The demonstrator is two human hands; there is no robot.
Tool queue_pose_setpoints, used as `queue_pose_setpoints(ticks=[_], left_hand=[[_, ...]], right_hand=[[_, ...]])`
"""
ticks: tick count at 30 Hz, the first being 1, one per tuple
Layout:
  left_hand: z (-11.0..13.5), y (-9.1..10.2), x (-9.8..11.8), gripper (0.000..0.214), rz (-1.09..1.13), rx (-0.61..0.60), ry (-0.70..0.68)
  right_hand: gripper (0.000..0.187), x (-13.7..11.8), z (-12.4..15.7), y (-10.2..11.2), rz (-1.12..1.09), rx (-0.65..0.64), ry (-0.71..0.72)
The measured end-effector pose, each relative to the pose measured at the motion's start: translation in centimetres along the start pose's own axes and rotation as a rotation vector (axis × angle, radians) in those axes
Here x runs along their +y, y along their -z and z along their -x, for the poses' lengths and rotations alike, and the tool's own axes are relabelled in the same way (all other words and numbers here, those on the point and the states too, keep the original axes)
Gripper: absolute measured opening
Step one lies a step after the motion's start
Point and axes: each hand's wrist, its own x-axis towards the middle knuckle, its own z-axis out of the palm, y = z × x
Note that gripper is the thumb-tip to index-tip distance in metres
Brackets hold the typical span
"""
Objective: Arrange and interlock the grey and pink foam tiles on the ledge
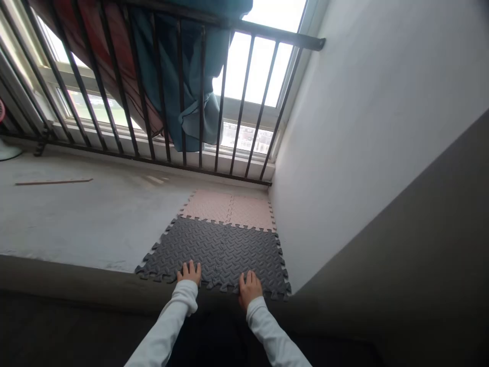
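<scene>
Matting point(244, 247) of dark ridged foam lies on the ledge point(76, 219), in the head view, under the left hand point(189, 274), which is spread wide at the near edge with nothing visibly grasped, and the right hand point(250, 289), whose fingers sit closer together and slightly bent, so whether it pinches that edge cannot be told. Pink tiles point(209, 205) lie ahead of the hands beyond the dark foam, and a wall point(362, 127) stands to their right. Even, flat pressure from both palms would likely serve best, without tugging the toothed borders out of line.
</scene>
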Motion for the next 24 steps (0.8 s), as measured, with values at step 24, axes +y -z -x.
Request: queue_pose_setpoints(ticks=[24], left_hand=[[3.1,-4.6,-1.0,0.056,-0.165,0.281,-0.103]], right_hand=[[0.036,1.8,1.8,-4.3,-0.038,0.365,0.234]])
